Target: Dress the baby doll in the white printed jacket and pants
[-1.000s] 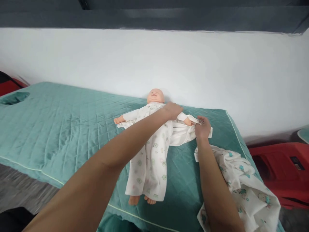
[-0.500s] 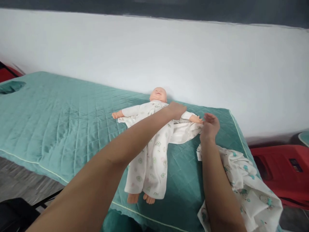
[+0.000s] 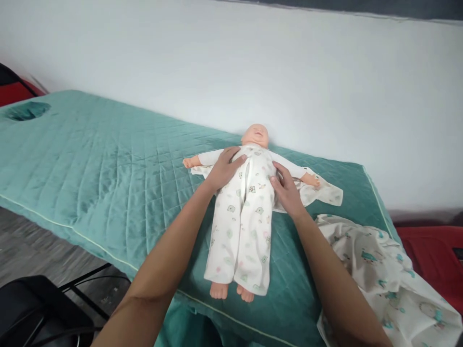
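Observation:
A baby doll (image 3: 255, 136) lies on its back, arms spread, on a green quilted bed cover. White printed trousers (image 3: 255, 212) cover its legs and reach up its torso, and its bare feet stick out below. My left hand (image 3: 226, 168) rests flat on one side of the doll's upper body, fingers stretched and thumb apart. Against the opposite side of the trousers lies my right hand (image 3: 286, 189), its fingers apart. A white printed garment (image 3: 323, 190) is spread under the doll, partly hidden, its sleeve lying out beside the doll's hand.
A crumpled white printed cloth (image 3: 387, 270) lies on the right end of the green bed (image 3: 108, 154). Beyond that end is a red chair (image 3: 430, 255). A black bag (image 3: 39, 308) sits at lower left. A white wall (image 3: 217, 62) runs behind.
My left hand has drawn back from the doll's arm onto its torso. My right hand has left the sleeve and moved in to the doll's side. The sleeve now lies spread out.

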{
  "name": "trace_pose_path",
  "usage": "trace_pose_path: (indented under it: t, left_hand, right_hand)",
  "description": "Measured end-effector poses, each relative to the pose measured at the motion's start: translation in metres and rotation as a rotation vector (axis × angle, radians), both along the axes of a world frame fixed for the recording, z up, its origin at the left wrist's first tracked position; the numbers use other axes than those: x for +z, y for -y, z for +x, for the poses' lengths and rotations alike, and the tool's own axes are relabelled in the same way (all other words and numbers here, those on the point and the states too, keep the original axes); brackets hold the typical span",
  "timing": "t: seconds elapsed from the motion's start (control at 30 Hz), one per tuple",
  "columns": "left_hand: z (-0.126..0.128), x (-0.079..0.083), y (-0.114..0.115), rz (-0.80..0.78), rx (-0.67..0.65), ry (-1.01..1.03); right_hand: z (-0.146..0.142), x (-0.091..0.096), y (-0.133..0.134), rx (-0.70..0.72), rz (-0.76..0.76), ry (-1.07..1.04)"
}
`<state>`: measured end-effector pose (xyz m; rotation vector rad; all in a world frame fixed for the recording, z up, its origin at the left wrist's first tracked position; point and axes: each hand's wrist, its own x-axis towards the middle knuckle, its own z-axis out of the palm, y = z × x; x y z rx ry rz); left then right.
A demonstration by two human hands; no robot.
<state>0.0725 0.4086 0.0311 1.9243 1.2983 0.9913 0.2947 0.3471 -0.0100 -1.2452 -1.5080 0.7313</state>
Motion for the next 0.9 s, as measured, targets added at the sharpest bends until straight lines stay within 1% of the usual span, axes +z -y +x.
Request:
trace_pose_path:
  t: [0.07, 0.13, 0.27, 0.33, 0.43, 0.53, 0.6, 0.67, 0.77, 0.83, 0.9]
  left_hand:
    - [0.0, -0.007, -0.003, -0.055, -0.012, 0.097]
    - [0.007, -0.009, -0.007, -0.059, -0.022, 0.172]
    - [0.027, -0.007, -0.017, -0.051, -0.027, 0.27]
    - [0.035, -0.006, -0.023, -0.058, -0.044, 0.274]
    - [0.044, -0.002, -0.032, -0.081, -0.067, 0.216]
    - [0.048, 0.001, -0.038, -0.104, -0.077, 0.143]
    - [0.049, 0.001, -0.041, -0.105, -0.084, 0.13]
    - [0.048, -0.002, -0.043, -0.085, -0.088, 0.14]
    - [0.045, -0.012, -0.041, -0.025, -0.093, 0.168]
    - [0.042, -0.018, -0.034, 0.055, -0.113, 0.186]
    - [0.038, -0.022, -0.023, 0.17, -0.16, 0.185]
  right_hand:
    - [-0.005, -0.003, 0.001, 0.037, -0.041, -0.009]
    - [-0.007, -0.006, 0.001, 0.052, -0.051, -0.031]
    - [-0.002, -0.01, -0.001, 0.03, 0.007, -0.084]
    - [0.003, -0.011, -0.003, -0.002, 0.035, -0.107]
    - [0.009, -0.014, -0.007, -0.039, 0.034, -0.112]
    - [0.013, -0.016, -0.01, -0.049, 0.018, -0.108]
    - [0.013, -0.017, -0.011, -0.048, 0.009, -0.102]
    - [0.013, -0.017, -0.011, -0.048, 0.001, -0.09]
    - [0.012, -0.017, -0.011, -0.056, -0.004, -0.067]
    - [0.012, -0.016, -0.01, -0.068, -0.007, -0.048]
    - [0.013, -0.014, -0.008, -0.081, -0.006, -0.018]
